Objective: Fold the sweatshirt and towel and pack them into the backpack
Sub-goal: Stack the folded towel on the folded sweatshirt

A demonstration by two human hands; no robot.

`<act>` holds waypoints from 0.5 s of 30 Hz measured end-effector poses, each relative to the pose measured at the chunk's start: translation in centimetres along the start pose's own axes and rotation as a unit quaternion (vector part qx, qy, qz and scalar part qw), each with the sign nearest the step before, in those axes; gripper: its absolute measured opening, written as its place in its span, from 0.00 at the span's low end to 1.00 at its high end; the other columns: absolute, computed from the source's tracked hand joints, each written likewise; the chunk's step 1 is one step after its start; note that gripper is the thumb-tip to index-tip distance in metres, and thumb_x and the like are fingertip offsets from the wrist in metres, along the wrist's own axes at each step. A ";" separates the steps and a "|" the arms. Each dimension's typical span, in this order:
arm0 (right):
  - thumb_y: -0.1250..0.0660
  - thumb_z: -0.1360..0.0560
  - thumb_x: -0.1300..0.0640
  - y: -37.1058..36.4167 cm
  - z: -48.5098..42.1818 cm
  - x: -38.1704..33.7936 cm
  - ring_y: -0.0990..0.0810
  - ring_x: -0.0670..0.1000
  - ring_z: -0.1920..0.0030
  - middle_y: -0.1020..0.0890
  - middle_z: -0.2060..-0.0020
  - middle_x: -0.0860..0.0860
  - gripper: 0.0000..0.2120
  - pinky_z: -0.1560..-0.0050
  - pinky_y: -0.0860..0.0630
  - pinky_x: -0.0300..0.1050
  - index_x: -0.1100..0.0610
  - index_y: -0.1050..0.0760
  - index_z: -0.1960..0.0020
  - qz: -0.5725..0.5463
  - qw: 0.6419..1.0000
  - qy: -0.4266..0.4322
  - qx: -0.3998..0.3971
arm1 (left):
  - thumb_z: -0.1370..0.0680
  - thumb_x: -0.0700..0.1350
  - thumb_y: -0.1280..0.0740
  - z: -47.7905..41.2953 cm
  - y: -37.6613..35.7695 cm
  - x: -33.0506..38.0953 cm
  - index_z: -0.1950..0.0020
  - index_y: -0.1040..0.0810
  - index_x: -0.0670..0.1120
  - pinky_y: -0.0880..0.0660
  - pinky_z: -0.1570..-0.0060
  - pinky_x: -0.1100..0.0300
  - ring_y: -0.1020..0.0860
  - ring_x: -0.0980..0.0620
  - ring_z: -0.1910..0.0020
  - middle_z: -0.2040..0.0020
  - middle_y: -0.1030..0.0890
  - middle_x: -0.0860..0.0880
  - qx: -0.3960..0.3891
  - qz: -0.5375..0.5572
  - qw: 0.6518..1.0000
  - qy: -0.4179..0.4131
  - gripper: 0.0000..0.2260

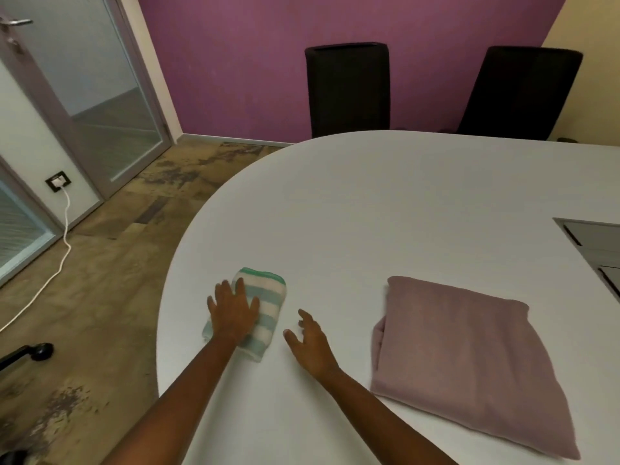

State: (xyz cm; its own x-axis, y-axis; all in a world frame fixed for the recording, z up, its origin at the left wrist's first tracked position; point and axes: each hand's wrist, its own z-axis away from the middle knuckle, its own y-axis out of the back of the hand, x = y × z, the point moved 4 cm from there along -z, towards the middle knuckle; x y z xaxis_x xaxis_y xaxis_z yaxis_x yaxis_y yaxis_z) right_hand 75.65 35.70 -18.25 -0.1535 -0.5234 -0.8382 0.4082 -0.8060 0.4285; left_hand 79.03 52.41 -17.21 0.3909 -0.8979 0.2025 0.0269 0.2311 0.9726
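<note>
Green-and-white striped towel point(265, 313), mauve sweatshirt point(469, 360), white table point(369, 203), purple wall point(251, 62).

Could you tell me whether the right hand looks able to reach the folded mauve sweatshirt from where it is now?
Probably yes: the right hand is open and empty, and only bare white table lies between it and the folded mauve sweatshirt.

no readable text, labels, brands or numbers show anywhere here.

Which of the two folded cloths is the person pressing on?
The striped green-and-white towel, under the left hand. The pink sweatshirt lies untouched to the right.
</note>
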 end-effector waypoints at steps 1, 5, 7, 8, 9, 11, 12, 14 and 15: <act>0.42 0.21 0.52 -0.8 -0.6 -0.2 0.32 0.52 0.32 0.33 0.31 0.57 0.27 0.34 0.36 0.42 0.57 0.46 0.26 -0.022 0.999 -0.031 -0.010 | 0.20 0.55 0.48 -0.2 -0.2 -1.2 0.26 0.43 0.44 0.45 0.29 0.46 0.40 0.41 0.28 0.28 0.38 0.39 -0.011 0.011 1.000 0.025 0.25; 0.42 0.22 0.48 -3.5 -2.3 0.2 0.26 0.52 0.43 0.27 0.35 0.57 0.29 0.44 0.30 0.44 0.58 0.45 0.26 -0.076 0.991 -0.109 -0.033 | 0.20 0.56 0.45 -0.4 -1.9 -5.1 0.27 0.43 0.41 0.38 0.32 0.44 0.33 0.38 0.33 0.32 0.33 0.37 -0.100 0.147 0.976 0.128 0.28; 0.41 0.22 0.48 -4.4 -2.6 0.6 0.24 0.53 0.44 0.25 0.39 0.55 0.28 0.52 0.28 0.40 0.60 0.42 0.28 -0.116 0.984 -0.135 -0.030 | 0.21 0.55 0.42 -0.1 -2.5 -5.7 0.30 0.39 0.38 0.33 0.35 0.45 0.29 0.37 0.36 0.34 0.30 0.36 -0.103 0.209 0.962 0.142 0.27; 0.41 0.22 0.49 -4.7 -2.6 0.8 0.23 0.53 0.48 0.25 0.43 0.54 0.25 0.58 0.27 0.38 0.60 0.39 0.30 -0.140 0.980 -0.141 -0.026 | 0.21 0.54 0.41 0.3 -2.4 -5.6 0.32 0.38 0.37 0.31 0.37 0.46 0.28 0.37 0.37 0.35 0.29 0.36 -0.100 0.215 0.961 0.142 0.26; 0.41 0.22 0.50 -4.8 -2.5 0.9 0.24 0.51 0.51 0.26 0.47 0.53 0.23 0.62 0.26 0.37 0.61 0.37 0.32 -0.159 0.977 -0.144 -0.024 | 0.21 0.54 0.40 0.4 -2.5 -5.6 0.33 0.36 0.36 0.30 0.38 0.47 0.27 0.37 0.38 0.36 0.28 0.36 -0.100 0.224 0.959 0.144 0.26; 0.40 0.22 0.51 -4.8 -2.2 1.2 0.23 0.49 0.57 0.25 0.51 0.52 0.18 0.65 0.26 0.36 0.60 0.32 0.37 -0.186 0.972 -0.140 -0.017 | 0.24 0.56 0.35 0.9 -3.0 -5.2 0.34 0.35 0.35 0.29 0.39 0.50 0.26 0.38 0.39 0.37 0.27 0.37 -0.128 0.279 0.938 0.160 0.29; 0.38 0.23 0.51 -4.7 -2.0 1.4 0.23 0.48 0.60 0.24 0.53 0.52 0.16 0.67 0.26 0.36 0.59 0.31 0.39 -0.208 0.968 -0.141 -0.015 | 0.28 0.58 0.33 1.4 -3.2 -4.7 0.34 0.34 0.35 0.28 0.41 0.51 0.26 0.39 0.40 0.38 0.26 0.37 -0.150 0.323 0.918 0.174 0.33; 0.35 0.24 0.54 -4.0 -1.6 1.8 0.24 0.46 0.65 0.23 0.57 0.51 0.11 0.69 0.27 0.35 0.58 0.30 0.44 -0.249 0.956 -0.152 -0.005 | 0.38 0.60 0.33 2.1 -3.6 -4.0 0.36 0.30 0.34 0.26 0.43 0.52 0.23 0.40 0.43 0.41 0.23 0.38 -0.169 0.400 0.881 0.188 0.39; 0.35 0.24 0.55 -3.4 -1.4 2.0 0.24 0.46 0.66 0.22 0.57 0.52 0.10 0.71 0.26 0.35 0.58 0.29 0.45 -0.259 0.953 -0.157 0.000 | 0.39 0.58 0.31 2.4 -3.9 -3.6 0.39 0.27 0.34 0.25 0.44 0.51 0.22 0.41 0.44 0.43 0.21 0.38 -0.172 0.433 0.863 0.193 0.37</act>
State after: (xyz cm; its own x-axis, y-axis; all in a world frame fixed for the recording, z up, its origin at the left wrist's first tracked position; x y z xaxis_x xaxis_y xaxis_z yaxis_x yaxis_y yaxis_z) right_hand 75.25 37.80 -21.88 -0.5959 -0.1113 -0.7953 0.2049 -0.9786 -0.0166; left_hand 75.37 53.84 -21.42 0.6769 -0.1558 0.7194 -0.1833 0.9109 0.3697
